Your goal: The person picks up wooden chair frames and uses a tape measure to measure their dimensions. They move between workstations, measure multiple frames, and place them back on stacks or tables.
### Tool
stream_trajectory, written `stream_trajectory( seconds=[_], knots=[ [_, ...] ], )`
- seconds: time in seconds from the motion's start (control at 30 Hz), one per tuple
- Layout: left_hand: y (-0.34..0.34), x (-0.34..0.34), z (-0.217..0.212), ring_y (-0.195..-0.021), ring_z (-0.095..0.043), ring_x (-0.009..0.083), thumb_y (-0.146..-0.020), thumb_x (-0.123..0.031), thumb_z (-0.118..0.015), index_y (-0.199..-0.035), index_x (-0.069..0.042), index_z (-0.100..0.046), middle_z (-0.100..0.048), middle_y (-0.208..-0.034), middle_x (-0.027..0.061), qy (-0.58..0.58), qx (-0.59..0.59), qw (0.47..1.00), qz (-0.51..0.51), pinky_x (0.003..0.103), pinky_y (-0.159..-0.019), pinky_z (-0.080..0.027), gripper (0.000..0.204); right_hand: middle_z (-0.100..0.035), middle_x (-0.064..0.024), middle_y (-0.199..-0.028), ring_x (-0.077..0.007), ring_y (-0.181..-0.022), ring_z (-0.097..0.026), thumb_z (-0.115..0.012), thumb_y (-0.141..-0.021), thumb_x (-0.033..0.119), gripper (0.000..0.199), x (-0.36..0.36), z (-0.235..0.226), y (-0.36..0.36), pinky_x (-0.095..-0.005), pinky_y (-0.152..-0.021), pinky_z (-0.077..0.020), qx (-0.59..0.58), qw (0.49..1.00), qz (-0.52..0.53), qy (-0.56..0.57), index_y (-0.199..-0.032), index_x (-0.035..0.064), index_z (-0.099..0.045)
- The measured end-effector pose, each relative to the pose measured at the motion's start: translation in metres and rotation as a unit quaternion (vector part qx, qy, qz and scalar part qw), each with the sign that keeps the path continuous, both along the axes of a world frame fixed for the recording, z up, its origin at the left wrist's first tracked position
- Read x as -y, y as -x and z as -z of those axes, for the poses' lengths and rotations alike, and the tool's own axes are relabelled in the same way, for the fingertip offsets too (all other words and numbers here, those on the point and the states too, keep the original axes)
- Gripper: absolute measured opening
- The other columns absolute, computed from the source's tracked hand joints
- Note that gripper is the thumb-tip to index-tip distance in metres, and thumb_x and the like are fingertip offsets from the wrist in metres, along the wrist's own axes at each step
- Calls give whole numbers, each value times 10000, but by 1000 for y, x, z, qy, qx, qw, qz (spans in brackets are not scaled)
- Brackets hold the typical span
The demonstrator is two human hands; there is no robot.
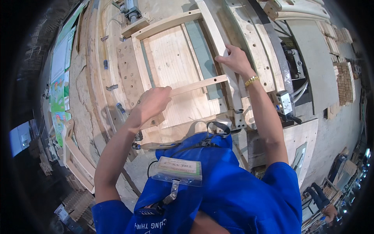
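My left hand [152, 102] grips the left end of a thin pale wooden slat [199, 84] that lies crosswise over a wooden assembly jig [171, 58]. The slat's right end meets a long curved wooden rail [217, 43] running up and down the jig. My right hand [235, 59], with a gold bracelet at the wrist, presses on that rail just above the joint. Another wooden rail [165, 24] crosses the jig's top, and a side rail [139, 62] stands at its left.
Metal clamps [110, 87] line the jig's left edge. A pneumatic clamp with a grey box [285, 102] and hoses sits to the right. Stacked small wooden blocks [344, 78] lie far right, curved wooden parts [300, 9] at top right. A badge [177, 171] hangs on my blue shirt.
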State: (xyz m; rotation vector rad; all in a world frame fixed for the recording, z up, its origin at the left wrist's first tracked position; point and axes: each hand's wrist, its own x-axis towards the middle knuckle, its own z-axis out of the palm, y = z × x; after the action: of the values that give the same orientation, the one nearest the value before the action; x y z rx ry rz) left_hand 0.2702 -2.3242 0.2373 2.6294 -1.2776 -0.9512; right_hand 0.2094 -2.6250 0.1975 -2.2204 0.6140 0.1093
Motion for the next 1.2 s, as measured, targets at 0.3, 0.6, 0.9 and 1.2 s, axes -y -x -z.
stream_trajectory(
  seconds=[0.3,0.6,0.9,1.2],
  knots=[
    [22,4,-39,-728,-602,345,-814,-153,-598,-906,-24,-500,-580,-778,162,110,112,988,-2,432,-602,-480,186,-674,-133,-941,-164,-830,-632,-683,-674,192,517,6,-40,12,-280,-758,-478,78,995,3,-54,-1133,-25,-584],
    [76,-34,-54,-702,-604,315,-780,-132,-624,-925,-21,-506,-572,-753,129,122,122,985,8,410,-578,-476,218,-669,-124,-864,-145,-785,-619,-694,-649,242,652,-18,-18,49,-276,-722,-477,136,983,18,-124,-1246,37,-528],
    [74,-5,-64,-852,-617,280,-830,-178,-607,-1063,-13,-584,-630,-956,170,320,-39,925,-202,365,-737,-496,287,-527,-218,-1163,-292,-967,-582,-576,-765,89,556,-43,-68,59,-334,-772,-481,177,981,-36,67,-1296,9,-432],
    [76,44,-61,-774,-584,114,-805,-58,-614,-917,31,-562,-614,-844,70,365,-461,749,-304,244,-669,-483,152,-406,-236,-1279,-376,-1038,-516,-498,-717,-28,684,-112,-123,91,-395,-884,-447,226,946,-230,-30,-1365,29,-286]
  ],
)
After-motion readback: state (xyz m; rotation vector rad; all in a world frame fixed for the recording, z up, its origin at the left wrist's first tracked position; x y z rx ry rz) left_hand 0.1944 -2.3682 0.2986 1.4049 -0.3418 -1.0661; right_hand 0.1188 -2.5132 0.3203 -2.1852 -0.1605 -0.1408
